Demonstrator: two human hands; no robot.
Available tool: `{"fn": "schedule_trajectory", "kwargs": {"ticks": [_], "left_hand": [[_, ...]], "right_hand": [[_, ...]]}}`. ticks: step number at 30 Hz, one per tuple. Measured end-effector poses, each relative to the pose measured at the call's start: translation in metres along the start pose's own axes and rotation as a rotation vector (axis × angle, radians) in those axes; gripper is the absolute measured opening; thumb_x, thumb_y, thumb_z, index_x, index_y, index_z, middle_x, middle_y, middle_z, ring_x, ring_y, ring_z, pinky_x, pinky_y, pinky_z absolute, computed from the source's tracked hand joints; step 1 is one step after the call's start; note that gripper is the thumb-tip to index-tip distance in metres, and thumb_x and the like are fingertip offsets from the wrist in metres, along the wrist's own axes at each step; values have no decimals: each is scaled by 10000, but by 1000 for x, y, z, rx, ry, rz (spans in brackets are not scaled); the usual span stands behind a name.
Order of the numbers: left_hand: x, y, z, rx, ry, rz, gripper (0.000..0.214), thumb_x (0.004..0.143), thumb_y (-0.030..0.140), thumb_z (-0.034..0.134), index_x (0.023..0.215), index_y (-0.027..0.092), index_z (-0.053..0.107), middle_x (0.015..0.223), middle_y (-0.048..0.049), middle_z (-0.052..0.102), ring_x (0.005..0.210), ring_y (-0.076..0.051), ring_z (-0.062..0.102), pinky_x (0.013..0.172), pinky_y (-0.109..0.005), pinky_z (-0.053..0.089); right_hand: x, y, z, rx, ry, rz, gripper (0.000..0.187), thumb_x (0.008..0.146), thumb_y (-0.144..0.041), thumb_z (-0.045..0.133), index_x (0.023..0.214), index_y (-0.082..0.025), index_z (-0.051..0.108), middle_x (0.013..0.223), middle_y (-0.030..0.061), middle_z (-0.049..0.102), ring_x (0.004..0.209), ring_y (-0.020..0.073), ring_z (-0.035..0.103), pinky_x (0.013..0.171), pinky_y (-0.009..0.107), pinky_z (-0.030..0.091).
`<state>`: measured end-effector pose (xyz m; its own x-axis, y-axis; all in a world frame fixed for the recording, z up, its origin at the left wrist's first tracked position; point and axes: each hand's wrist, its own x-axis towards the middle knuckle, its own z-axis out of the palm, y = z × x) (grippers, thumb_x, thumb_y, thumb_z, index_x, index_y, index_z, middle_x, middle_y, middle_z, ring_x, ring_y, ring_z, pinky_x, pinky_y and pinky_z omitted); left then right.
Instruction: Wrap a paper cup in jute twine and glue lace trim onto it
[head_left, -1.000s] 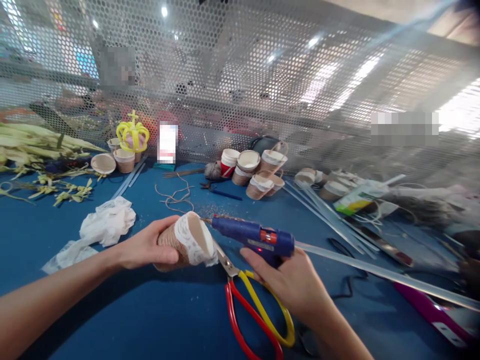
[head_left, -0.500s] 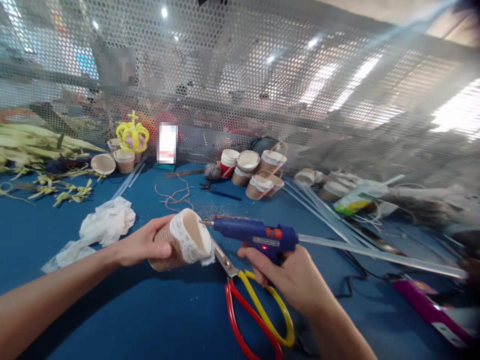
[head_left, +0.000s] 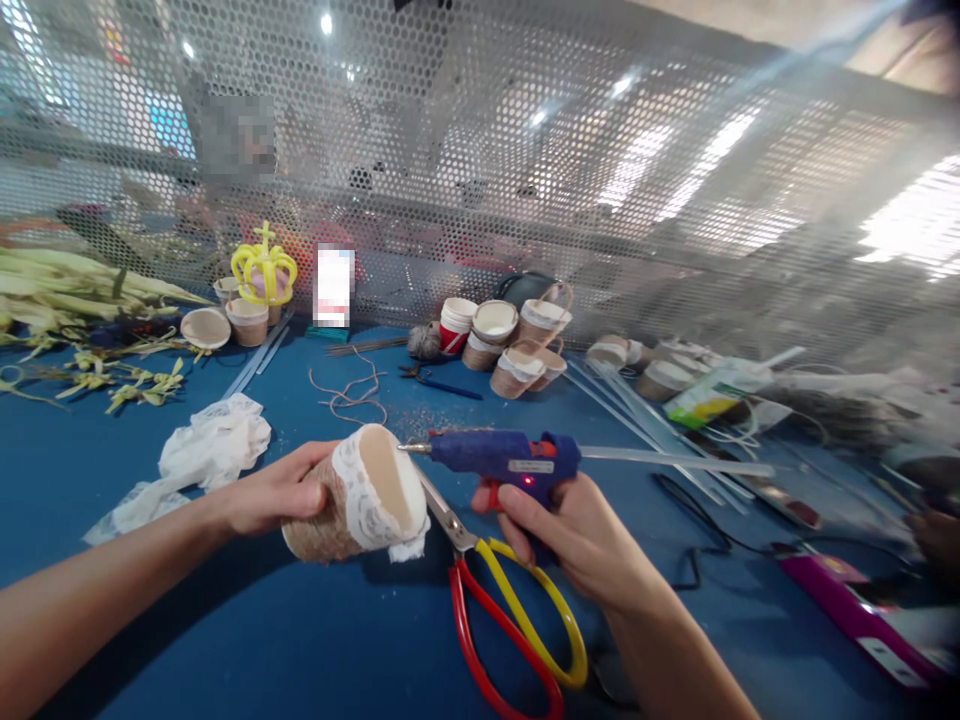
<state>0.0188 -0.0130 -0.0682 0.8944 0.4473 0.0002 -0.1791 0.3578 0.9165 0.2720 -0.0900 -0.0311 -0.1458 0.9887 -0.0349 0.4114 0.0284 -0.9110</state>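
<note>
My left hand (head_left: 266,490) is closed round a twine-wrapped paper cup (head_left: 352,500) with a white lace band at its rim, held on its side with the mouth facing right. My right hand (head_left: 566,535) grips a blue hot glue gun (head_left: 502,458); its metal tip sits at the cup's upper rim, and a clear glue stick juts out behind it. Red and yellow scissors (head_left: 510,610) lie on the blue table (head_left: 300,640) just under both hands.
Crumpled white lace (head_left: 202,450) lies at the left, with green leaves (head_left: 75,300) beyond. Several decorated cups (head_left: 510,345), a yellow crown (head_left: 264,268), loose twine (head_left: 349,395) and clear glue sticks (head_left: 637,415) stand near the perforated metal screen (head_left: 525,150). A magenta tool (head_left: 855,605) lies right.
The glue gun has tilted level and drawn slightly left, its tip now at the cup's rim. The cup has dropped a little and turned its mouth more towards me.
</note>
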Motion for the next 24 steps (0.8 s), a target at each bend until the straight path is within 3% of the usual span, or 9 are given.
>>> {"fn": "schedule_trajectory", "kwargs": {"ticks": [5,11,15,24], "left_hand": [[0,0,-1,47,30,-2,605,550,583,697,1022,211,624,753,-45,648,562,-146,575,519,-243,470],[1,-1,-2,174,83,166,576,606,533,690,1062,190,613,784,-36,662,831,-212,603,783,-301,461],[1,-1,-2,216,55,167,639,619,548,672,1103,141,588,891,-84,669,813,-232,606,758,-324,467],[2,0,-9,392,139,125,800,558,616,671,1173,126,527,1024,-120,638,871,-267,592,758,-335,470]], "right_hand": [[-2,-2,0,-52,17,50,416,773,-510,531,733,-109,633,414,-30,479,394,82,431,421,212,364],[-6,-3,1,-123,61,69,415,741,-527,554,676,-124,623,413,-27,497,387,83,443,411,212,375],[-5,-3,0,-97,79,46,419,752,-534,534,711,-127,623,409,-31,488,384,86,447,408,214,380],[-9,-12,-2,-251,62,145,321,735,-438,575,630,-143,646,405,-13,537,403,107,501,443,225,420]]}}
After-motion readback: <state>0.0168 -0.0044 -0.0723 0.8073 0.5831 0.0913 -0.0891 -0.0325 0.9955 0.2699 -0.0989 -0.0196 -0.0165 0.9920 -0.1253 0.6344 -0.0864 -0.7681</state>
